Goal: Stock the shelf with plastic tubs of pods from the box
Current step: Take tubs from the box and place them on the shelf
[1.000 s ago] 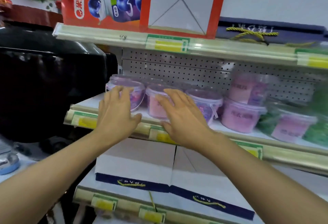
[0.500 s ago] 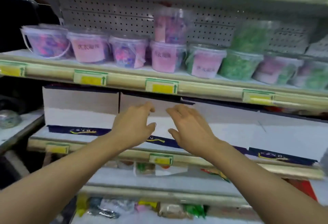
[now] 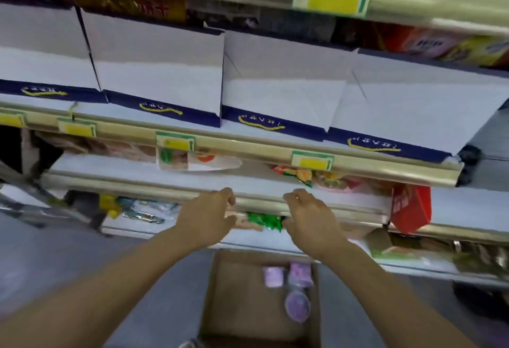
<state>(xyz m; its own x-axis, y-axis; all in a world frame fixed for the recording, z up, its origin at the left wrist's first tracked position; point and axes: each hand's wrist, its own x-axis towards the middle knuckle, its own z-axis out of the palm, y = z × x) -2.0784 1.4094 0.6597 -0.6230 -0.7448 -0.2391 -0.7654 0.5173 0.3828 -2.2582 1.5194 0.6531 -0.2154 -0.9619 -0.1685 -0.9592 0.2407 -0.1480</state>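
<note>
An open cardboard box stands on the grey floor below me, against the foot of the shelving. Three purple-pink plastic tubs of pods lie in its far right part. My left hand and my right hand hang side by side in the air above the box, in front of a low shelf edge. Both hold nothing and their fingers are loosely curled. The shelf with the stocked tubs is out of view above.
White boxes with dark blue bases fill the shelf at the top of the view. Lower shelves hold mixed packets, a green one between my hands and a red bag at the right. Yellow price tags line the shelf rails.
My view has swung down from the tub shelf to the floor box. Both hands left the tubs and dropped, empty, towards the box.
</note>
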